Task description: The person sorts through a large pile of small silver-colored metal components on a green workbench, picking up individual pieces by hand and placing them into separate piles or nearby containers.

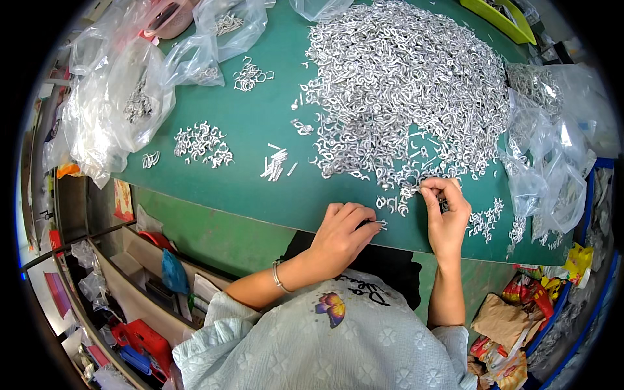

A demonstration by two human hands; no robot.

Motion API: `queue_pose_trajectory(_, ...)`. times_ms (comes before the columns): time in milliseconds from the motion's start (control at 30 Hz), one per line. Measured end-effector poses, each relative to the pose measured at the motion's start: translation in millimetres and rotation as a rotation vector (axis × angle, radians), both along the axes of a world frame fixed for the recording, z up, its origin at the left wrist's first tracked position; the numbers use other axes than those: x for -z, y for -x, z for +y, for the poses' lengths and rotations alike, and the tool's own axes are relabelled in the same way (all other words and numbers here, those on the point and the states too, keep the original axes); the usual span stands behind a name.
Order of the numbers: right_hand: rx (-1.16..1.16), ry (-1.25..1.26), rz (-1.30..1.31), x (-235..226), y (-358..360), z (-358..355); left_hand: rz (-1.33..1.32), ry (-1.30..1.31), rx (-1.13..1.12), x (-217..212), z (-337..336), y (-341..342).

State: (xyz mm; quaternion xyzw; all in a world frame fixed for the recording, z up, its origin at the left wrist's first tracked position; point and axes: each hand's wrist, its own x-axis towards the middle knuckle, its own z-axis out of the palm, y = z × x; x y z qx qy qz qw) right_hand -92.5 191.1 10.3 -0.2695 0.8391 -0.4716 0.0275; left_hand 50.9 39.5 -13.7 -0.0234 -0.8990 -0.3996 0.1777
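Observation:
A large heap of small curved silver metal pieces [409, 78] covers the far middle and right of the green table [260, 201]. At its near edge, my right hand [448, 214] has thumb and forefinger pinched together; what lies between the fingertips is too small to make out. My left hand [344, 234] rests by the table's front edge with curled fingers closed on thin silver metal pieces [382, 225]. Between the two hands, a few loose curved pieces [393, 205] lie apart from the heap. A small group of similar pieces [485, 220] sits right of my right hand.
Left of the heap lie short straight silver pins [275, 162], a cluster of curved pieces [203, 144] and some rings [251, 75]. Clear plastic bags [123, 97] crowd the left end, others [546, 162] the right. A yellow-green tray [500, 16] stands far right. Drawers [149, 266] are lower left.

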Motion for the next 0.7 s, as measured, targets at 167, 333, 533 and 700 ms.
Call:
queue_pose_trajectory(167,0.03,0.012,0.019,1.7,1.4,3.9,-0.004,0.004,0.027,2.2,-0.5,-0.2)
queue_pose_trajectory(333,-0.002,-0.035,0.075,2.7,-0.6,4.0,-0.003,0.004,-0.004,-1.6,0.9,1.6)
queue_pose_trajectory(533,-0.01,-0.035,0.03,-2.7,-5.8,-1.8,0.007,-0.054,-0.077,-6.4,1.7,7.3)
queue_pose_trajectory(700,-0.117,-0.007,0.005,-10.7,-12.1,-4.3,0.064,-0.092,-0.193,-18.5,0.5,26.2)
